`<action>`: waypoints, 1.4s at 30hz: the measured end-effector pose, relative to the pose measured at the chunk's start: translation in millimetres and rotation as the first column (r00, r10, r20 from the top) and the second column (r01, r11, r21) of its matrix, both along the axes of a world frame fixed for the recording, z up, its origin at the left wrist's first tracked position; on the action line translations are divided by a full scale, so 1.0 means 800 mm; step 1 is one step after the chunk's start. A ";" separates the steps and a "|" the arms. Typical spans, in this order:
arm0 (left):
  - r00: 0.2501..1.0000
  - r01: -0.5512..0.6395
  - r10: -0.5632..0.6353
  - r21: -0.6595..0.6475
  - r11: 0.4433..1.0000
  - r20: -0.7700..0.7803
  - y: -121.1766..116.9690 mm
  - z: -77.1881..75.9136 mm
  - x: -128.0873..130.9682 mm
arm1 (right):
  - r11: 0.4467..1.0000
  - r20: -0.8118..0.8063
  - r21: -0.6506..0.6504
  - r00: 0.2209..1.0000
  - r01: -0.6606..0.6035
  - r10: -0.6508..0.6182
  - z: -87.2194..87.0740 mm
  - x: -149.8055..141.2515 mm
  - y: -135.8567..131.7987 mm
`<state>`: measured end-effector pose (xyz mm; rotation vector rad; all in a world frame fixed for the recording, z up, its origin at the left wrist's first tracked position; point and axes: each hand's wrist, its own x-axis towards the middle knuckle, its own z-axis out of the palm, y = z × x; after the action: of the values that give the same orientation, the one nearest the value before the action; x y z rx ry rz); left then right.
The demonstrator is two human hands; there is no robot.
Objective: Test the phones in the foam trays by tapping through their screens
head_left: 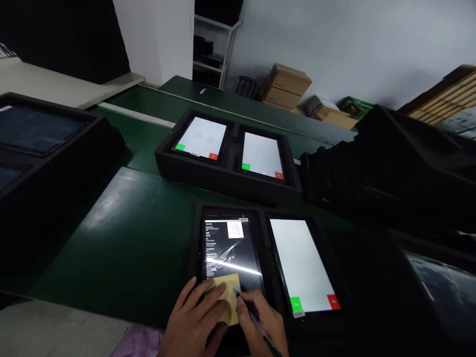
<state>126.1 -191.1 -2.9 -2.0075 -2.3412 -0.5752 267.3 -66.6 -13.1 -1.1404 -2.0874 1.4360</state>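
My right hand (262, 320) is closed round a pen (258, 325), its tip touching a yellow sticky note (232, 312). My left hand (199, 315) rests with fingers stretched out over the left part of that note, pressing on it. Beneath the note lies a tablet (241, 248) with a dark screen, white text and a QR code at its top. To its right, in the same black foam tray (196, 238), another tablet (301, 263) shows a white screen with green and red corner boxes. My left thumb is mostly hidden.
Farther back, a second foam tray (223, 176) holds two white-screened tablets. More trays stand at left (107, 134) and a stack of black trays (345, 173) at right. Beneath is a green tabletop (111, 223); cardboard boxes (286, 84) sit near the wall.
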 end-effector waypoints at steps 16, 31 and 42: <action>1.000 -0.008 0.008 0.002 1.000 0.000 0.003 0.006 0.001 | 1.000 -0.001 0.007 1.000 0.005 -0.005 0.005 0.001 0.001; 0.994 -0.068 0.070 -0.031 0.997 0.088 0.008 0.018 0.009 | 0.999 0.047 -0.032 0.998 -0.042 0.043 0.011 0.007 0.006; 0.947 -0.163 0.142 0.050 0.985 0.288 0.016 0.023 0.017 | 0.999 0.090 0.026 0.995 -0.044 0.042 0.021 0.005 0.010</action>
<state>139.4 -178.0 15.5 -1.7954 -2.5574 -0.9834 271.1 -58.8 3.3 -1.1753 -2.1985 1.3944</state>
